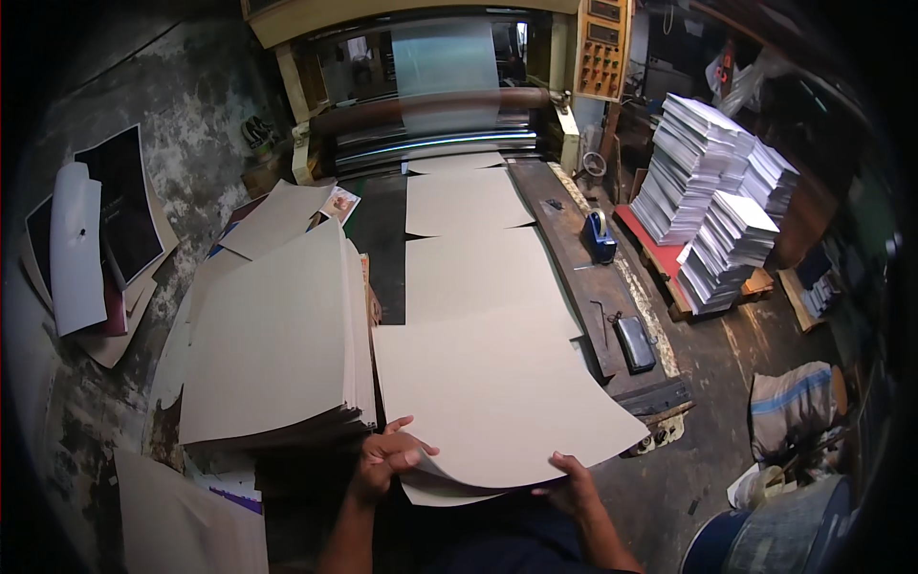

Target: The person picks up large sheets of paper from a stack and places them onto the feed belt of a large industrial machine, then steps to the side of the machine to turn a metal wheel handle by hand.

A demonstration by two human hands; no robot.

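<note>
A large beige cardboard sheet (497, 397) lies in front of me, its near edge lifted and bowed. My left hand (390, 463) is closed on the sheet's near left corner. On the near right edge, my right hand (574, 486) grips with the thumb on top and the fingers mostly hidden below. Another pale layer (445, 496) shows under the raised edge. Beyond it, more beige sheets (464, 203) run in a line toward the rollers (435, 142) of a large machine. To the left of my left hand stands a thick stack of similar sheets (273, 335).
A blue tape dispenser (600, 239) and a dark case (635, 344) sit on the right side table. White paper stacks (684, 177) stand on a pallet at right. A control panel (602, 48) is beside the machine. A blue drum (765, 531) is near right; dark prints (124, 206) lean left.
</note>
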